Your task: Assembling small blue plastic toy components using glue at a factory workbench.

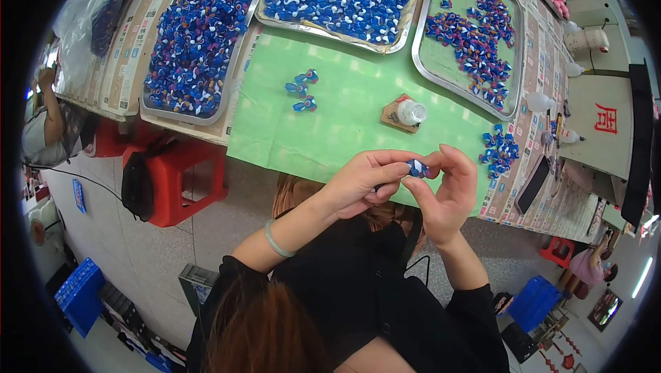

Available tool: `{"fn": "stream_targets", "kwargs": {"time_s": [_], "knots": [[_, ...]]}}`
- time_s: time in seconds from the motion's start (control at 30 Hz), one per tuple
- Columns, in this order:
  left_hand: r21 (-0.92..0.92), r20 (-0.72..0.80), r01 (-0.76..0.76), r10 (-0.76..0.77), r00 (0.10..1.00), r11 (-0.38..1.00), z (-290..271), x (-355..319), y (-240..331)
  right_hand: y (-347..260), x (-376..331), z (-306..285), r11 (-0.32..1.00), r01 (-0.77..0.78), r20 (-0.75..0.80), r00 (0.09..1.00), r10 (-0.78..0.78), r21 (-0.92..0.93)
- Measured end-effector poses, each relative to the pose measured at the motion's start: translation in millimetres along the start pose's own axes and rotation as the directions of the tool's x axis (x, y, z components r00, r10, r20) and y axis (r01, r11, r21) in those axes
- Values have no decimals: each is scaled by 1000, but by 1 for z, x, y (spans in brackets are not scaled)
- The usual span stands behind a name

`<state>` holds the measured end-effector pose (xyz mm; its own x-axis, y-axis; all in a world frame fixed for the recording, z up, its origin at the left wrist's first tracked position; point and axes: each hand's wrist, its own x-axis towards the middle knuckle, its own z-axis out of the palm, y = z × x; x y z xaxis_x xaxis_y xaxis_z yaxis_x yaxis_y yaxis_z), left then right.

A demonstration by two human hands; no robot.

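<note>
Item: one small blue piece [416, 167] with white and pink flecks, centre-right of frame above the green table [344, 118], pinched between my left hand [358, 183] and right hand [447, 197] grip.

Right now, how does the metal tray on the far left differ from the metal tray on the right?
The left tray is packed almost edge to edge with small blue pieces; the right tray holds only a loose band of them, with much bare green lining showing. The left tray's heap shows more pink and white mixed in; the right tray's pieces look mostly blue. Both are rimmed metal trays holding the same kind of piece.
</note>
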<state>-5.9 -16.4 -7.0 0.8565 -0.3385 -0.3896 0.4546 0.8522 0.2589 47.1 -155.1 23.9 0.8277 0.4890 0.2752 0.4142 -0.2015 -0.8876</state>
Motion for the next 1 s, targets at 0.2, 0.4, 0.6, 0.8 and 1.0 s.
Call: {"fn": "stream_targets", "kwargs": {"time_s": [0.2,0.4,0.6,0.8,1.0], "knots": [[253,-92,-95,122,988,963,-13,-5,7,1,6,-6,997,57,-39,998,-59,-48],[965,205,46,857,472,-257,-54,-23,59,39,59,-52,962,-97,-220,975,40,-255],[-122,-275,-536,491,827,835,-58,-35,63,100,125,-47,911,-90,-75,995,65,-402],[-573,-439,-403,147,886,713,-28,-30,38,125,159,-17,673,87,12,993,-116,-734],[-363,-153,-311,274,950,878,0,-39,58,132,158,-23,628,41,-14,996,-82,-777]]}}
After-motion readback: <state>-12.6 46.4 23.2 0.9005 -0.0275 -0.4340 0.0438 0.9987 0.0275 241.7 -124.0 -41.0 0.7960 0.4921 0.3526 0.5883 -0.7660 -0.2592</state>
